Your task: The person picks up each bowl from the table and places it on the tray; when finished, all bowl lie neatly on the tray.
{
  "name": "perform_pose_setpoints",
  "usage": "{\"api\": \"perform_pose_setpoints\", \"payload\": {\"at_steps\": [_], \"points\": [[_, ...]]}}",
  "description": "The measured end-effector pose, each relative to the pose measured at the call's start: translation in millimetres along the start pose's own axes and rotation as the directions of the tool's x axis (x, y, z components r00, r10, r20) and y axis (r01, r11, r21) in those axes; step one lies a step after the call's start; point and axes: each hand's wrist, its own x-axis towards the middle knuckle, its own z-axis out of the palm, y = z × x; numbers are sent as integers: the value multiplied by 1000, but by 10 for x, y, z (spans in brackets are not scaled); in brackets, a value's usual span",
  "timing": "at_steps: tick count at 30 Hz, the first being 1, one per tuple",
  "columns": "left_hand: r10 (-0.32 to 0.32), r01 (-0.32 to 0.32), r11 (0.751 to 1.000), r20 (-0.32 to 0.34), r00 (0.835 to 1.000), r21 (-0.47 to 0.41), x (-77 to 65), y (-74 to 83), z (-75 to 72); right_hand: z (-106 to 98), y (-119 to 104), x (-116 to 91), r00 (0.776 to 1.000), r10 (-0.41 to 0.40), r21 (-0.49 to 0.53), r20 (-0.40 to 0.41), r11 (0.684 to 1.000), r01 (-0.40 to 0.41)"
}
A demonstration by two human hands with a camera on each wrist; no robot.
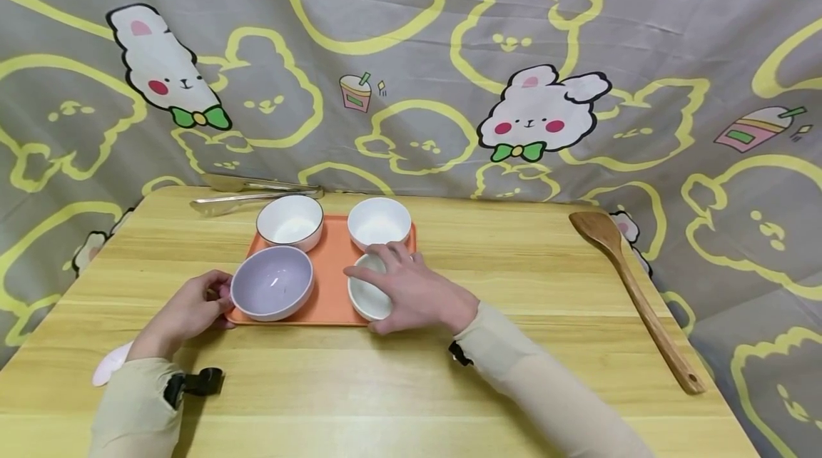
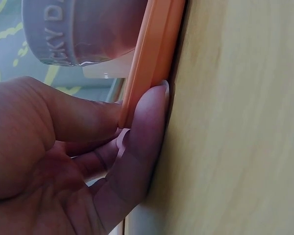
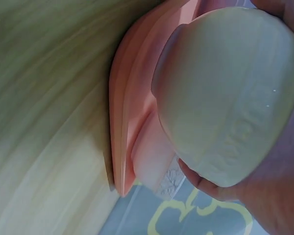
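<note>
An orange tray (image 1: pixel 330 287) lies on the table with bowls standing on it. At its front left corner my left hand (image 1: pixel 193 308) pinches the tray's edge; in the left wrist view the thumb is above the rim (image 2: pixel 152 58) and a finger under it. Beside that hand is a purple bowl (image 1: pixel 272 285). My right hand (image 1: pixel 420 292) grips a pale cream-green bowl (image 3: pixel 225 98) at the front right, fingers spread across its top and around its sides. Whether this bowl's base touches the tray is hard to tell.
Behind these stand a white bowl with a dark rim (image 1: pixel 290 221) and a plain white bowl (image 1: pixel 379 222). Metal tongs (image 1: pixel 257 194) lie at the back left, a wooden spatula (image 1: pixel 632 287) along the right edge. A pinkish-white object (image 1: pixel 110 365) is partly under the left wrist.
</note>
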Motion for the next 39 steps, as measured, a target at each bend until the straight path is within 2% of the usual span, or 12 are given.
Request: {"api": "perform_pose_setpoints", "payload": {"at_steps": [9,20,31,39], "points": [[9,-9,1000,-1,1000,-14,8,-8,0,49,-41,85,999,6,-71,36,997,-3],[-1,1,1000,0,1000,-25,0,-3,6,118,-54,154,1000,-29,-57,-6,998,29],[-6,6,999,3,1000,-33,-6,-2,8,123,-75,177,999,20,-57,37,998,-18],[-18,18,999,4,1000,-36,-3,-6,11,134,-66,179,999,18,-49,38,999,-16]]}}
